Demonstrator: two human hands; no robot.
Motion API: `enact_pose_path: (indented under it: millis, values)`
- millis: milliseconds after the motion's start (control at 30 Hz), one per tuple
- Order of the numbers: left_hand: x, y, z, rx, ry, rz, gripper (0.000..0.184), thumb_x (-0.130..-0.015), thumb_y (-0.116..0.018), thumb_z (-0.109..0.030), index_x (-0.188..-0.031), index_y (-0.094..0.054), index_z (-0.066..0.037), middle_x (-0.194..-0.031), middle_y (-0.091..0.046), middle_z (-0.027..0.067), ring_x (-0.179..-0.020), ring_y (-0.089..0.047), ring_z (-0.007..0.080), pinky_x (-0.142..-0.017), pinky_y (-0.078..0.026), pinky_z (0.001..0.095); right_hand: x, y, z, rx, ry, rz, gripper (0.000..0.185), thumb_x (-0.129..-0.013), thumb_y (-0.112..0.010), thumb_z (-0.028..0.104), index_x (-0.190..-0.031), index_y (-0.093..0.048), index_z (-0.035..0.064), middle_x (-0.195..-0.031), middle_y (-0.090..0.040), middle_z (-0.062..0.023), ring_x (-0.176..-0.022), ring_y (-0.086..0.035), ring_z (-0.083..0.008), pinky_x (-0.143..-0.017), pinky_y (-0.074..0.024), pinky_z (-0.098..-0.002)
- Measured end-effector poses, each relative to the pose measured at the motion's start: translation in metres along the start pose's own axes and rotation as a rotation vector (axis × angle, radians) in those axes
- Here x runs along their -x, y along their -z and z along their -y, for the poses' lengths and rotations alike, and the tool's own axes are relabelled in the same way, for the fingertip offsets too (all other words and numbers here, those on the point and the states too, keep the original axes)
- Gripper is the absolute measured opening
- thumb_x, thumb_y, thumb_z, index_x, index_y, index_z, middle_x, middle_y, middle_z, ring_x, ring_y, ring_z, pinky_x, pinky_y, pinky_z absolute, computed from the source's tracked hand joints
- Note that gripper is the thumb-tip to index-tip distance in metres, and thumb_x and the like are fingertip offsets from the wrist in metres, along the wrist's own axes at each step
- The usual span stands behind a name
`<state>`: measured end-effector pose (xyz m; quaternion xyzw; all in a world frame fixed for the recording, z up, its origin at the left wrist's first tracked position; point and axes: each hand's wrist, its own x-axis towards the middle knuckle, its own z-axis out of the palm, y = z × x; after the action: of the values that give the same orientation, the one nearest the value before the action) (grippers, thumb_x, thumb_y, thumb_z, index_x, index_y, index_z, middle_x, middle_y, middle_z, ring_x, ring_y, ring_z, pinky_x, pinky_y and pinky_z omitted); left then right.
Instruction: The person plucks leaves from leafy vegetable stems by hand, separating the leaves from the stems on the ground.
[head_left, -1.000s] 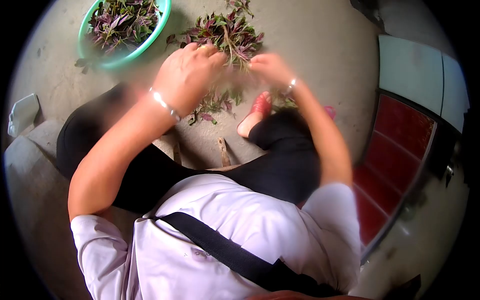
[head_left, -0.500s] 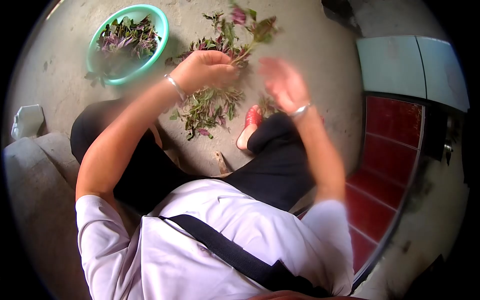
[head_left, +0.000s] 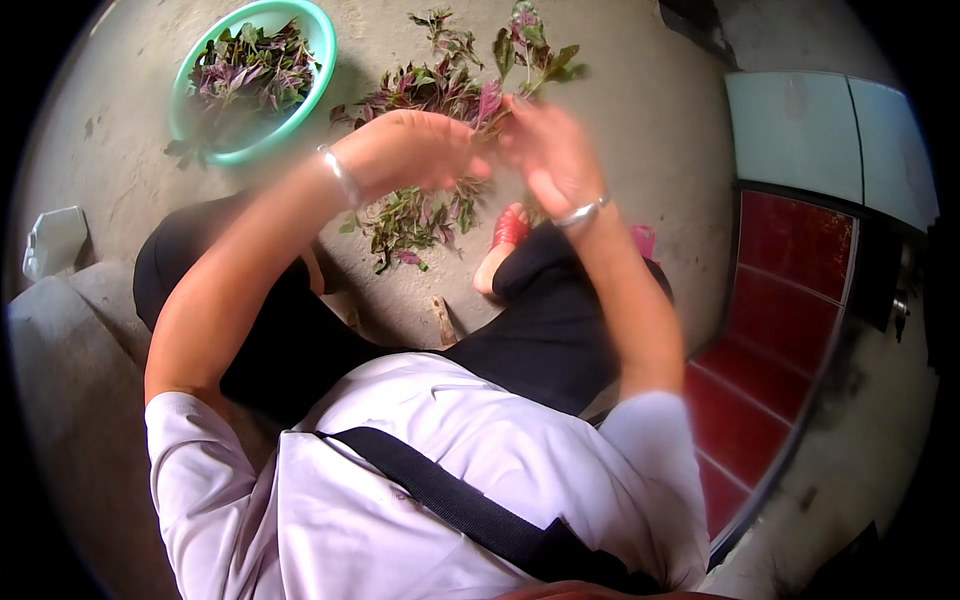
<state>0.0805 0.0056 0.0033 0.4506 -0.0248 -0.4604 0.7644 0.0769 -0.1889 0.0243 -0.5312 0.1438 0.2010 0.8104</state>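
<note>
A leafy sprig (head_left: 525,55) with green and purple-red leaves, which looks like red amaranth, rises above my two hands. My left hand (head_left: 420,150) is closed around its lower stem, though the fingertips are blurred. Close against the sprig on the right is my right hand (head_left: 555,155), its thumb apart from its fingers; the fingertips seem to touch the stem. Beneath and beyond my hands, a heap of similar sprigs (head_left: 425,90) lies on the floor. Loose green leaves and stems (head_left: 415,228) are spread nearer to me.
A mint-green basin (head_left: 327,75) holding picked leaves (head_left: 255,75) stands at upper left on the concrete floor (head_left: 620,60). My foot in a red sandal (head_left: 510,228) is close to the loose stems. Red tiles (head_left: 790,245) and a pale cabinet (head_left: 795,130) line the right side.
My right hand has moved left and up to the sprig, closing the gap between my hands. The sprig's top has shifted slightly and shows more sharply.
</note>
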Motion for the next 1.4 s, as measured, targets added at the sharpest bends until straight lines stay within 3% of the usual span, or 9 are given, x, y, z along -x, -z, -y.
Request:
enact_pose_path:
  millis: [367,533,600,700,933,1067,1200,1300,1400]
  values:
    - [-0.006,-0.005,-0.002,-0.441,0.005,-0.230,0.016,-0.087,-0.047,-0.019,-0.081,-0.056,-0.008,-0.067,-0.061,0.0034,-0.051,-0.045,0.0046,-0.047,-0.035,0.0168,0.004,-0.010,-0.002,0.294,0.152,-0.061,0.012,-0.082,-0.061,0.017,-0.084,-0.062,0.0050,-0.077,-0.062,-0.0015,-0.063,-0.056,-0.0066,-0.051,-0.0389,-0.0178]
    - [-0.012,-0.003,0.010,-0.032,-0.026,-0.369,0.015,-0.084,-0.046,-0.017,-0.077,-0.054,-0.007,-0.062,-0.057,0.0028,-0.049,-0.044,0.0060,-0.047,-0.036,0.0182,0.005,-0.003,-0.020,1.056,0.834,-0.008,0.014,-0.082,-0.062,0.016,-0.089,-0.064,0.0053,-0.076,-0.063,0.0002,-0.062,-0.057,-0.0057,-0.055,-0.0421,-0.0182]
    - [-0.012,0.000,0.012,0.037,-0.053,-0.338,0.013,-0.083,-0.046,-0.015,-0.077,-0.054,-0.006,-0.062,-0.056,0.0031,-0.049,-0.044,0.0071,-0.048,-0.036,0.0185,0.009,-0.014,-0.020,0.884,0.785,-0.052,0.015,-0.083,-0.057,0.013,-0.092,-0.062,0.0023,-0.076,-0.063,-0.0036,-0.063,-0.058,-0.0134,-0.058,-0.0435,-0.0225]
    - [-0.007,-0.006,0.007,-0.089,-0.181,-0.209,0.013,-0.083,-0.046,-0.016,-0.079,-0.054,-0.006,-0.063,-0.056,0.0028,-0.051,-0.045,0.0075,-0.050,-0.036,0.0178,0.008,-0.024,-0.011,0.165,0.339,-0.100,0.014,-0.084,-0.059,0.015,-0.088,-0.063,0.0029,-0.079,-0.063,-0.0021,-0.064,-0.059,-0.0092,-0.052,-0.0416,-0.0193]
    - [-0.003,-0.008,0.008,0.156,-0.217,-0.110,0.015,-0.085,-0.045,-0.016,-0.081,-0.054,-0.005,-0.064,-0.055,0.0022,-0.059,-0.052,0.0071,-0.052,-0.037,0.0178,0.005,-0.018,0.000,-0.148,0.090,-0.081,0.014,-0.085,-0.057,0.016,-0.090,-0.058,0.0029,-0.082,-0.061,-0.0042,-0.065,-0.059,-0.0130,-0.053,-0.0433,-0.0216]
    - [0.000,-0.003,0.007,-0.523,-0.372,-0.054,0.015,-0.082,-0.047,-0.013,-0.084,-0.056,-0.001,-0.065,-0.057,0.0007,-0.060,-0.054,0.0060,-0.054,-0.041,0.0204,0.003,-0.014,0.000,-0.127,0.107,-0.136,0.014,-0.085,-0.057,0.016,-0.089,-0.058,0.0030,-0.081,-0.061,-0.0046,-0.064,-0.059,-0.0124,-0.050,-0.0432,-0.0208]
    - [0.007,0.004,0.032,-1.536,-0.173,-0.110,0.020,-0.080,-0.053,-0.016,-0.092,-0.060,-0.003,-0.084,-0.062,0.0154,-0.078,-0.057,0.0340,-0.073,-0.045,0.0407,-0.007,0.007,0.018,0.183,0.391,-0.276,0.012,-0.083,-0.059,0.015,-0.085,-0.059,0.0032,-0.077,-0.061,-0.0031,-0.059,-0.058,-0.0089,-0.046,-0.0415,-0.0187]
    - [0.005,0.008,0.042,-1.524,-0.467,-0.455,0.023,-0.080,-0.055,-0.020,-0.096,-0.060,-0.005,-0.088,-0.061,0.0146,-0.085,-0.056,0.0335,-0.077,-0.044,0.0411,-0.003,0.005,0.014,0.613,0.357,-0.233,0.012,-0.082,-0.060,0.015,-0.084,-0.059,0.0030,-0.073,-0.060,-0.0007,-0.058,-0.057,-0.0067,-0.045,-0.0408,-0.0181]
    - [-0.001,0.009,0.027,-1.208,-0.556,-0.468,0.021,-0.082,-0.057,-0.016,-0.097,-0.058,-0.002,-0.084,-0.061,0.0092,-0.076,-0.057,0.0177,-0.071,-0.045,0.0278,0.007,-0.005,0.002,0.769,0.440,-0.156,0.013,-0.081,-0.062,0.015,-0.080,-0.059,0.0020,-0.070,-0.059,0.0000,-0.058,-0.056,-0.0059,-0.048,-0.0406,-0.0197]
